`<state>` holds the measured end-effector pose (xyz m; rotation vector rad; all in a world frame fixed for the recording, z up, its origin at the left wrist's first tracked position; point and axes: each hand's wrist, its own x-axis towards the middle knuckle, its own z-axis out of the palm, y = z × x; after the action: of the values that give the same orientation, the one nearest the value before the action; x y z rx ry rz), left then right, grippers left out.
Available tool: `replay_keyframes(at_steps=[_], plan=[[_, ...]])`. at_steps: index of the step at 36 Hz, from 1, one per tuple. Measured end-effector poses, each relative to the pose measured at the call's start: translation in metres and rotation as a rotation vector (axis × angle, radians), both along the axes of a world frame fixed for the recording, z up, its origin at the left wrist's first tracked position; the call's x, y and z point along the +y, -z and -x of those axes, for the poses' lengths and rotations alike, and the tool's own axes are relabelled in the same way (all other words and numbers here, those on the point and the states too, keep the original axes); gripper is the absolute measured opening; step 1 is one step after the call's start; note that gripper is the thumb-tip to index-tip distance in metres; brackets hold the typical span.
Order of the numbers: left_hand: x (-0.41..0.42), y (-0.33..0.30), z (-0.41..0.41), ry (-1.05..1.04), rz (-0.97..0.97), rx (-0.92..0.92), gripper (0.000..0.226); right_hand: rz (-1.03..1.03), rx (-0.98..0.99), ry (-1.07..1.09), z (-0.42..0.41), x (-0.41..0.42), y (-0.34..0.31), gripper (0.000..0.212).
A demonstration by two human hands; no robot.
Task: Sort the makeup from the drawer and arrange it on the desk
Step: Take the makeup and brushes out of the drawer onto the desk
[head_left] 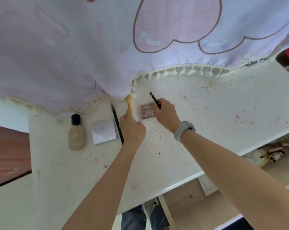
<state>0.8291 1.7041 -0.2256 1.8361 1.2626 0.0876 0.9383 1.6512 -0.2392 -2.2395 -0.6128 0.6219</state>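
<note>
On the white desk [198, 123] my left hand [132, 128] grips a yellow-handled brush [129, 103] whose pale tip points toward the cloth. My right hand [165, 113] holds a dark brown pencil [155, 100] slanted above a pink-brown palette [146, 112] lying flat. To the left lie a thin black pencil [117, 125], a silvery square compact [104, 132] and a beige foundation bottle [76, 133] with a black cap.
A lilac printed cloth [107, 39] with a tasselled hem hangs over the desk's back half. An open drawer [271, 155] at the right holds several makeup items. The desk's front edge runs diagonally; floor and legs show below.
</note>
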Motion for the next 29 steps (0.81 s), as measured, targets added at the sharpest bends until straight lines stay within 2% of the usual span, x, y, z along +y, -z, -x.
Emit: replay_keyframes(at_steps=[5, 9, 11, 14, 21, 24, 29], plan=[[-0.001, 0.0, 0.002, -0.031, -0.093, 0.04, 0.053, -0.048, 0.005, -0.054, 0.003, 0.005, -0.002, 0.023], [-0.009, 0.002, 0.011, 0.065, -0.234, 0.106, 0.054, -0.045, 0.017, -0.107, 0.002, -0.008, -0.004, 0.043], [-0.012, 0.004, 0.015, 0.15, -0.299, 0.147, 0.053, -0.038, -0.006, -0.117, 0.001, -0.013, -0.006, 0.044], [-0.015, 0.006, 0.015, 0.222, -0.291, 0.133, 0.051, 0.0, -0.078, -0.198, 0.001, -0.019, -0.006, 0.043], [-0.012, 0.003, 0.009, 0.236, -0.237, 0.046, 0.052, 0.086, -0.208, -0.425, 0.001, -0.032, -0.002, 0.046], [-0.012, 0.001, 0.009, 0.229, -0.243, 0.033, 0.05, 0.06, -0.176, -0.414, -0.001, -0.037, -0.005, 0.047], [-0.037, -0.009, 0.017, 0.248, -0.36, 0.015, 0.047, -0.043, -0.12, -0.294, 0.001, -0.064, -0.017, 0.041]])
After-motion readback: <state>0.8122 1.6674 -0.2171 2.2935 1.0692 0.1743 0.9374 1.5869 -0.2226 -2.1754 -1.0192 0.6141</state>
